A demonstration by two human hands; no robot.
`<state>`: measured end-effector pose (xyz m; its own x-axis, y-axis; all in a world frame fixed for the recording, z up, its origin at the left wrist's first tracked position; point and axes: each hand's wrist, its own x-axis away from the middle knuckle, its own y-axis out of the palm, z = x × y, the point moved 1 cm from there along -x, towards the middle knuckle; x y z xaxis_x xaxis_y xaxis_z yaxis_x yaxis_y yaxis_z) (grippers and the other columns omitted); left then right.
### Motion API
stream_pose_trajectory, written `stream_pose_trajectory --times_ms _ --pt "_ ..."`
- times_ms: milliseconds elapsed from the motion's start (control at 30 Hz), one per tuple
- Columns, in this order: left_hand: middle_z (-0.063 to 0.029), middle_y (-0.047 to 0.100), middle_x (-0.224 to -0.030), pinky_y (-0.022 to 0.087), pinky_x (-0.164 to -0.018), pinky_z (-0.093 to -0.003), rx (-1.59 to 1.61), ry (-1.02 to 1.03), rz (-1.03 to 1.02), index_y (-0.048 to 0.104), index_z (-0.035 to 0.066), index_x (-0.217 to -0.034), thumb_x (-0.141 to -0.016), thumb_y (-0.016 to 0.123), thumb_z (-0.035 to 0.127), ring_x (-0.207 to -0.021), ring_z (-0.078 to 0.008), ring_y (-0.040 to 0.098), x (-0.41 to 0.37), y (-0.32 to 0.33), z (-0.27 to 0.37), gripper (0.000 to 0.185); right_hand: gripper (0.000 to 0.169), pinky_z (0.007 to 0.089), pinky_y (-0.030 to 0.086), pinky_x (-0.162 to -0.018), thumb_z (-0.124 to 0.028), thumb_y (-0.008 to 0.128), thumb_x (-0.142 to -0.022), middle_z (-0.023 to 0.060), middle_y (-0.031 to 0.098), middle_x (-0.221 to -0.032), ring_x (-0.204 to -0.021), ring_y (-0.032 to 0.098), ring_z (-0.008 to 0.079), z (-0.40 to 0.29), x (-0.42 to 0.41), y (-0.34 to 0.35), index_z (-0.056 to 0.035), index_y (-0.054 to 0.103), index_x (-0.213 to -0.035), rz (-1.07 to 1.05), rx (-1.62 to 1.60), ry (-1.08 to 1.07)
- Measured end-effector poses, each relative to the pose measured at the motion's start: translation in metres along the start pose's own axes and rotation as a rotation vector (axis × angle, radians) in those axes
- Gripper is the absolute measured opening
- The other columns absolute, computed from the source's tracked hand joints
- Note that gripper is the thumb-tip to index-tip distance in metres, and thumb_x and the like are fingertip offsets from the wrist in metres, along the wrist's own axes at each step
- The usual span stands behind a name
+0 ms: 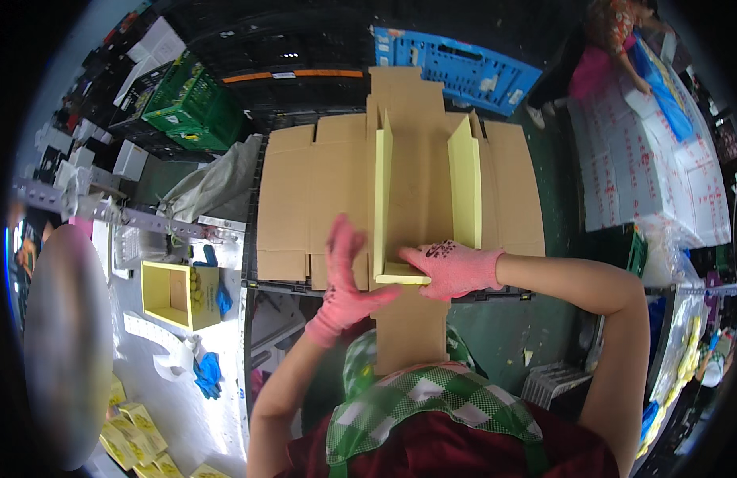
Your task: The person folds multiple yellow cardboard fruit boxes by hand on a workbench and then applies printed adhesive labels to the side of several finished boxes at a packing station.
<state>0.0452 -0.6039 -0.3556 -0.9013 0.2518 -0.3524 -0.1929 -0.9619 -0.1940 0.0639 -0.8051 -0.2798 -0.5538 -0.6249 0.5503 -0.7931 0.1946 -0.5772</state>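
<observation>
A partly folded cardboard carton (419,179) lies before me, brown inside, with pale yellow left and right walls standing up. My right hand (458,270), in a pink knitted glove, holds the right end of its near yellow flap (401,275). Those fingertips reach inside the carton, while the thumb is at the outer side. My left hand (347,281), gloved in the same pink, hovers left of the near corner with fingers and thumb spread and nothing between them. Under the carton, flat brown cardboard blanks (311,203) spread out on both sides.
A blue plastic crate (458,69) stands beyond the cardboard, and green crates (192,110) at the far left. On the metal table (165,364) to the left rests a yellow box (165,296). White cartons (631,161) are stacked at right, near another person (619,36).
</observation>
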Motion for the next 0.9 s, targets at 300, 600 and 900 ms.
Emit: stream_pose_trajectory --times_ms 300,600,900 --pt "-0.0178 0.047 -0.118 0.037 -0.094 -0.0467 -0.186 -0.443 -0.329 0.028 0.003 -0.136 -0.059 0.079 0.023 -0.110 -0.0377 0.043 0.045 0.027 -0.057 0.095 0.081 0.0405 0.038 -0.099 -0.044 0.065 -0.070 0.0212 0.039 -0.134 -0.122 0.042 0.0356 0.031 -0.042 0.019 -0.0070 0.037 -0.136 -0.350 -0.162 -0.104" --pt "-0.0143 0.051 -0.118 0.034 -0.097 -0.0465 -0.227 -0.342 -0.226 0.037 0.002 -0.131 -0.062 0.078 0.026 -0.109 -0.0391 0.046 0.019 0.033 -0.035 0.084 0.099 0.0417 0.034 -0.101 -0.055 0.071 -0.065 0.0228 0.036 -0.136 -0.125 0.038 0.0367 0.044 -0.052 0.010 -0.0064 0.029 -0.140 -0.493 -0.256 -0.177" --pt "-0.0178 0.047 -0.123 0.037 -0.094 -0.0478 -0.140 -0.400 -0.133 0.035 0.000 -0.133 -0.064 0.076 0.025 -0.106 -0.0381 0.050 0.028 0.039 -0.046 0.084 0.110 0.0411 0.025 -0.107 -0.051 0.077 -0.061 0.0184 0.025 -0.146 -0.135 0.025 0.0326 0.038 -0.066 -0.006 -0.0123 0.020 -0.146 -0.720 -0.333 -0.109"
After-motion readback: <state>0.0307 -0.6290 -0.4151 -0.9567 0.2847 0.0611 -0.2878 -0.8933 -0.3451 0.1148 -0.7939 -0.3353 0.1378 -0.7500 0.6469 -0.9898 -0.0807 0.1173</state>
